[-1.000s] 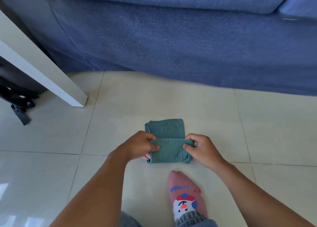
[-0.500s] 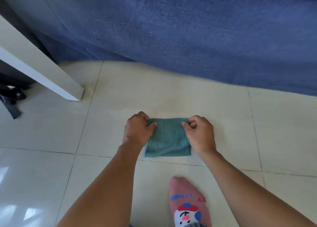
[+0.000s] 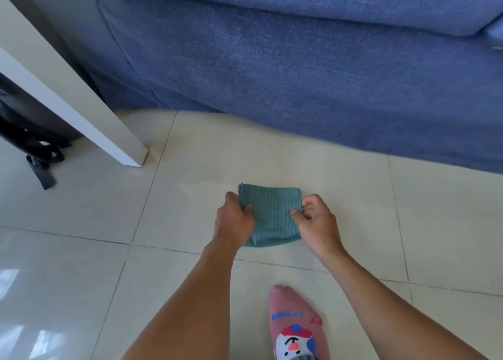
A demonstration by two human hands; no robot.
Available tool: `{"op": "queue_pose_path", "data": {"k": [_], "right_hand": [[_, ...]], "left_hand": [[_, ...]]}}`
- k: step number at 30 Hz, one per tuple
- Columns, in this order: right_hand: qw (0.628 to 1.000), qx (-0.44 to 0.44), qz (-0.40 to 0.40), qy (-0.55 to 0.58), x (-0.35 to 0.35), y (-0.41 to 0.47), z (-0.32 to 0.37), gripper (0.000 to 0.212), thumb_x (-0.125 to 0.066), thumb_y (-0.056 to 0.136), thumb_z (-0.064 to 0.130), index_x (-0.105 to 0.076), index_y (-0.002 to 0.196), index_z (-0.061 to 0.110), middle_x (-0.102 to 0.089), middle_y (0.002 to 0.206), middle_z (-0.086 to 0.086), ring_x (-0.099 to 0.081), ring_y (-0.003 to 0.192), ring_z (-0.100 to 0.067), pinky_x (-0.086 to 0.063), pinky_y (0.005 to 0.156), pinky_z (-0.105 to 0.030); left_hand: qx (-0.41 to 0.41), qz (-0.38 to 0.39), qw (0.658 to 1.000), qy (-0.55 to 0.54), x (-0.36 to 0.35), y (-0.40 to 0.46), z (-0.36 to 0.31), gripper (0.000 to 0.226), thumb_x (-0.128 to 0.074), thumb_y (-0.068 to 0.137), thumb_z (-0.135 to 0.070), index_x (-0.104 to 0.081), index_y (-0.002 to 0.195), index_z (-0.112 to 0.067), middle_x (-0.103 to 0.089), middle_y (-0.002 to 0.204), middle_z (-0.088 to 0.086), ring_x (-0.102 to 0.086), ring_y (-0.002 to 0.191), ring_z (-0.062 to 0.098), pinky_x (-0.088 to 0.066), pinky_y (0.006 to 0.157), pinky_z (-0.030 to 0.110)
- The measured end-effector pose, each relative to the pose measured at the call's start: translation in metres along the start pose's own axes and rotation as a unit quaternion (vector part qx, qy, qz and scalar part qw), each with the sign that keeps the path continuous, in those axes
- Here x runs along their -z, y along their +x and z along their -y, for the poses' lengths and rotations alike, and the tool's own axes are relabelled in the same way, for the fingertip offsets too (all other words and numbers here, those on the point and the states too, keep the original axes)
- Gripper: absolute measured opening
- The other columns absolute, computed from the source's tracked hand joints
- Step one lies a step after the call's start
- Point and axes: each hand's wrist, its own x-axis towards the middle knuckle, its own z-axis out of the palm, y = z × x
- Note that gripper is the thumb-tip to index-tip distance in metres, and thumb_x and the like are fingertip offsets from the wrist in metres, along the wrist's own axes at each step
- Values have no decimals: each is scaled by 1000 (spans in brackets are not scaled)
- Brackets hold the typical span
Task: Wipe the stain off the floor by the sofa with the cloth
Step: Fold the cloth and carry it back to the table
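Observation:
A folded teal ribbed cloth (image 3: 270,212) lies flat on the pale tiled floor (image 3: 299,163), a short way in front of the blue sofa (image 3: 299,73). My left hand (image 3: 234,220) pinches the cloth's left edge. My right hand (image 3: 317,223) pinches its right edge between thumb and fingers. A faint whitish smear shows on the tile just left of and beyond the cloth. Any stain under the cloth is hidden.
A white table leg (image 3: 89,114) slants down to the floor at the left. A dark bag with straps (image 3: 32,147) lies behind it. My foot in a pink cartoon sock (image 3: 295,329) rests on the tile near the bottom edge.
The cloth was folded over once more away from me and now lies flat as a smaller square. Both hands slid from its far corners back to its side edges.

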Motion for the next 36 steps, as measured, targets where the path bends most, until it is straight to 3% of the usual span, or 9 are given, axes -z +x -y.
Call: {"op": "queue_pose_path", "data": {"k": [4, 7, 11, 14, 16, 22, 25, 27, 36], "right_hand": [[996, 27, 81, 29, 19, 13, 14, 34, -68, 93, 11, -69, 111, 39, -51, 65, -9, -47, 57, -20, -38, 55, -28], [991, 32, 132, -2, 30, 20, 30, 24, -70, 93, 16, -77, 99, 38, -62, 83, 8, -52, 66, -10, -41, 68, -24], [982, 66, 179, -4, 45, 22, 82, 22, -75, 90, 15, -78, 101, 33, -69, 120, 1, -68, 96, -14, -51, 79, -25], [976, 108, 188, -13, 60, 15, 143, 23, -74, 91, 11, -77, 108, 25, -67, 106, -4, -54, 58, -20, -46, 45, -24], [971, 139, 193, -28, 70, 7, 186, 22, -74, 91, 12, -77, 109, 25, -60, 92, -8, -45, 54, -21, -40, 39, -24], [949, 234, 209, -21, 76, -44, 319, 17, -75, 91, 21, -77, 105, 29, -56, 89, -5, -49, 67, -17, -42, 51, -25], [927, 296, 229, -40, 66, -73, 380, 17, -73, 93, 22, -76, 108, 28, -51, 84, -7, -44, 67, -19, -38, 46, -23], [911, 330, 244, -43, 51, -91, 420, 18, -72, 94, 22, -75, 111, 24, -55, 82, -4, -45, 63, -16, -38, 45, -24], [811, 467, 332, -120, -90, -165, 536, 21, -73, 93, 21, -76, 113, 16, -67, 87, -5, -54, 66, -18, -40, 55, -25]], "left_hand": [[-95, 47, 992, -74, 22, -4, -4, 34, -50, 99, -15, -36, 122, -36, -63, 100, 6, -66, 86, 27, -60, 71, 47], [-128, 56, 988, -62, 40, -9, -13, 36, -58, 97, -13, -55, 122, -38, -59, 112, -1, -60, 103, 20, -57, 87, 37], [-121, 19, 991, -50, 78, -26, -36, 33, -66, 93, -14, -65, 125, -24, -49, 126, -4, -49, 115, 14, -47, 99, 28], [-124, -31, 989, -68, 120, -48, -63, 41, -69, 92, -16, -60, 132, -21, -48, 130, -2, -53, 118, 19, -49, 95, 29], [-135, -66, 986, -72, 153, -67, -83, 45, -70, 92, -17, -58, 134, -20, -50, 129, -1, -56, 114, 20, -49, 88, 28], [-166, -177, 967, -73, 259, -136, -113, 50, -71, 90, -19, -57, 138, -17, -55, 130, 6, -61, 113, 26, -54, 87, 31], [-158, -223, 957, -103, 308, -168, -114, 49, -72, 90, -17, -56, 137, -17, -58, 125, 10, -63, 98, 25, -53, 57, 21], [-146, -258, 947, -122, 344, -188, -107, 51, -73, 89, -17, -56, 138, -17, -58, 127, 14, -64, 99, 29, -55, 55, 26], [-1, -336, 933, -129, 458, -258, -22, 81, -79, 82, -8, -35, 149, -1, -31, 138, 14, -64, 98, 43, -55, 45, 23]]}}
